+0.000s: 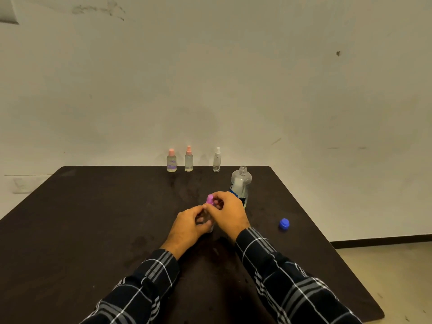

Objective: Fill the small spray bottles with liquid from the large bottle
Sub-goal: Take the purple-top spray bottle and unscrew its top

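Small spray bottle (209, 208) stands upright, long axis vertical, pink top up, just in front-left of the uncapped large bottle (240, 185). Left hand (190, 224) clasps its body; right hand (228, 212) pinches the pink top. Blue cap (284, 223) lies right of the large bottle on the table (93, 230).

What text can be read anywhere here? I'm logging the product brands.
No text is legible.
Large clear plastic bottle, blue-and-white label: print too blurred to read.
Small clear spray bottle with pink cap, purple marking: too small to read.
Other two small spray bottles at the table's far edge: no text visible.
Round blue cap: none visible.
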A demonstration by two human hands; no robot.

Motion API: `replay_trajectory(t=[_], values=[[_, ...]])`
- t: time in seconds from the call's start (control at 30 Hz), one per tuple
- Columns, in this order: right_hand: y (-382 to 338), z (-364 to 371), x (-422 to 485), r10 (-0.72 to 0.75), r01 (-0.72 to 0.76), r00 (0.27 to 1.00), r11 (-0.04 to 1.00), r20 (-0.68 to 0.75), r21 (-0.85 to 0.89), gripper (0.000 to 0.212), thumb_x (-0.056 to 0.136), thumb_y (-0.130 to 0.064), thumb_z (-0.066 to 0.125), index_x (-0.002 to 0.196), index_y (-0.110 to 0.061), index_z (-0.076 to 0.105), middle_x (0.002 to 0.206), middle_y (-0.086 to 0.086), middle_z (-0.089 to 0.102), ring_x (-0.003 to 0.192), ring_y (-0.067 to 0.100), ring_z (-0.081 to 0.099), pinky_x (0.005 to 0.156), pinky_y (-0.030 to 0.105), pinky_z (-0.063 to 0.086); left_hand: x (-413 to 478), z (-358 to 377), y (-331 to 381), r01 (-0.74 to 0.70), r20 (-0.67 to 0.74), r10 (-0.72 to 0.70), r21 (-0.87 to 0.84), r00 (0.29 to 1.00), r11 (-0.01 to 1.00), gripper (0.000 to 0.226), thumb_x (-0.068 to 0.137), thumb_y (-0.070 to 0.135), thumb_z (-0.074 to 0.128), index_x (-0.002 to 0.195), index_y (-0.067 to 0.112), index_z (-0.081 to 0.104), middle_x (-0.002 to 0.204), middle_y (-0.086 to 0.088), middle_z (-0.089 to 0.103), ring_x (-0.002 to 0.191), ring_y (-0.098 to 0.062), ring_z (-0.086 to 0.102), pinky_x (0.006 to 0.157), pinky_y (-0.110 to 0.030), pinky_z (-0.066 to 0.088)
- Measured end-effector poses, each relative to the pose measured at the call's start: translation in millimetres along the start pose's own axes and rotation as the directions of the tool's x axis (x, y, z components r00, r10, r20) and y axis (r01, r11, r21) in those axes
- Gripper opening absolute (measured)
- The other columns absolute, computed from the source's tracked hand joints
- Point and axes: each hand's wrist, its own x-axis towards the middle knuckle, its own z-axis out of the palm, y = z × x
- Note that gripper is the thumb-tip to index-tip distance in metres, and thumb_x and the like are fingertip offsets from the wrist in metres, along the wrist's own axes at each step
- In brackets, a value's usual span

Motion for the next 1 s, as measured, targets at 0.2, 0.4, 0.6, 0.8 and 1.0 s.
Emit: replay_trajectory(t=[0.2,0.4,0.6,0.8,1.0], values=[[-6,-21,0,-0.031,0.150,0.928,0.943,-0.372,0.296,0.016,0.094,-0.023,0.068,0.110,-0.024,0.066,0.105,-0.007,0.065,0.091,0.005,0.062,0.080,0.014,0.051,0,1,0,0.000,-0.029,0.000,0.003,1.000,1.000,0.042,0.084,0.027,0.082,0.124,0.030,0.069,0.104,0.016,0.073,0.095,0.007,0.068,0.087,-0.011,0.051],[26,-17,-21,0.237,-0.036,0.867,0.907,-0.438,0.420,0.018,0.092,-0.015,0.070,0.104,-0.027,0.065,0.097,-0.007,0.067,0.084,0.004,0.065,0.079,0.023,0.057,9,-9,2,0.023,-0.113,-0.015,0.071,0.993,0.997,0.041,0.085,0.028,0.080,0.124,0.029,0.068,0.099,0.018,0.071,0.088,0.011,0.064,0.079,-0.007,0.050],[49,-2,-21,0.305,-0.301,0.933,0.952,-0.193,0.050,0.018,0.088,-0.017,0.075,0.095,-0.025,0.061,0.101,-0.005,0.061,0.087,0.007,0.059,0.088,0.030,0.056,13,-10,-2,0.040,-0.138,-0.028,0.086,0.990,0.995,0.037,0.084,0.029,0.080,0.120,0.030,0.070,0.092,0.018,0.071,0.086,0.008,0.065,0.077,-0.008,0.050],[44,-7,-11,0.229,-0.249,0.950,0.966,-0.211,-0.074,0.027,0.085,-0.036,0.078,0.104,-0.028,0.061,0.105,-0.011,0.054,0.089,0.006,0.061,0.086,0.026,0.054,17,-4,-7,0.042,-0.164,-0.037,0.026,0.986,0.999,0.043,0.086,0.020,0.080,0.127,0.024,0.068,0.100,0.020,0.069,0.092,0.023,0.059,0.075,0.002,0.044],[59,-19,12,0.215,-0.192,0.856,0.977,-0.469,0.097,0.047,0.082,-0.033,0.081,0.118,-0.023,0.052,0.115,-0.004,0.052,0.101,0.008,0.053,0.084,0.021,0.045,28,0,-13,0.068,-0.164,-0.066,0.005,0.984,0.998,0.044,0.087,0.023,0.079,0.129,0.026,0.067,0.106,0.018,0.070,0.093,0.026,0.057,0.075,0.004,0.042]])
